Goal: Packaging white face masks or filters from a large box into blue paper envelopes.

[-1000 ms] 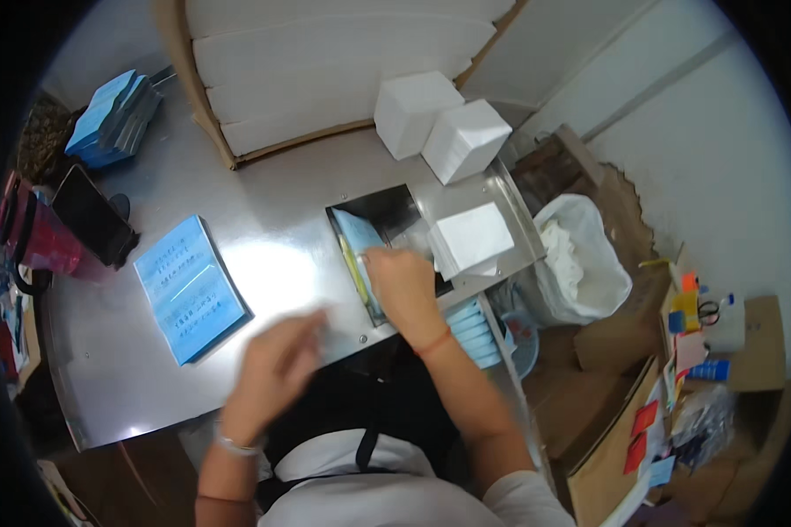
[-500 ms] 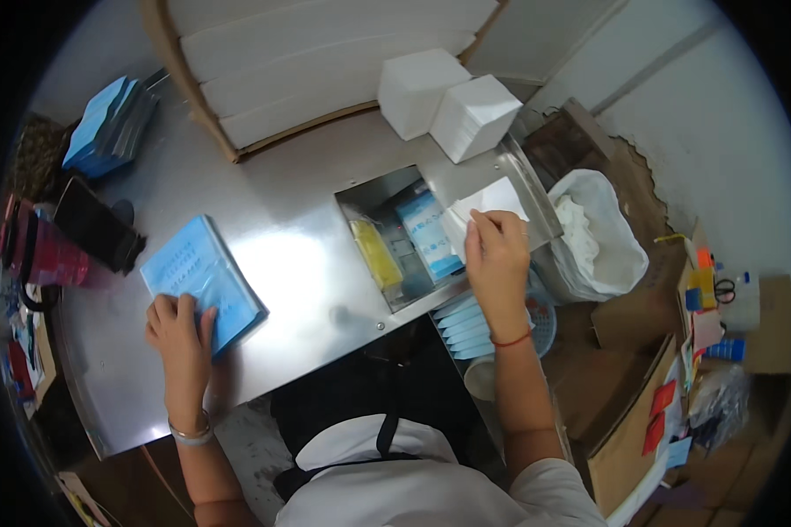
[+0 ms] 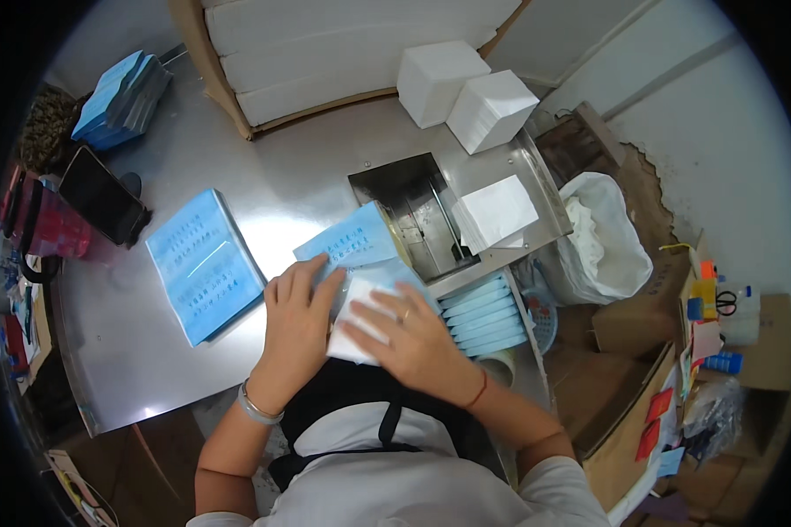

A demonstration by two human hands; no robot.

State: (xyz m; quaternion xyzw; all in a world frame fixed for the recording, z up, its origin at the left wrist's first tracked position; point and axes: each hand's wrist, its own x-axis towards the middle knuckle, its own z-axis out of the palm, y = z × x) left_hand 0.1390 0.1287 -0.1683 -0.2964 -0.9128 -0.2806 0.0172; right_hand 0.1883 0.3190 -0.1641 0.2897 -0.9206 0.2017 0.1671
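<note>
Left hand: the left hand (image 3: 297, 329) lies flat, fingers spread, pressing on the light blue plastic packet (image 3: 356, 250) at the near edge of the tabletop (image 3: 132, 351); it grips nothing.
Right hand: the right hand (image 3: 409, 338) rests palm down, fingers extended, on the white tissue stack (image 3: 353, 321), touching the left hand's fingers; whether it pinches the stack cannot be told.
White tissue stack: partly inside the packet's near end, just in front of the person's body.
Packet: tilted, its far end next to the sunken metal tray (image 3: 417, 206).
Blue packet pile: the flat blue stack (image 3: 204, 263) lies just left of the left hand.
Loose tissue: a white sheet pile (image 3: 497, 211) sits on the tray's right ledge.
Tissue blocks: two white blocks (image 3: 466, 92) stand beyond the tray.
Phone: a dark phone (image 3: 101, 193) lies far left.
</note>
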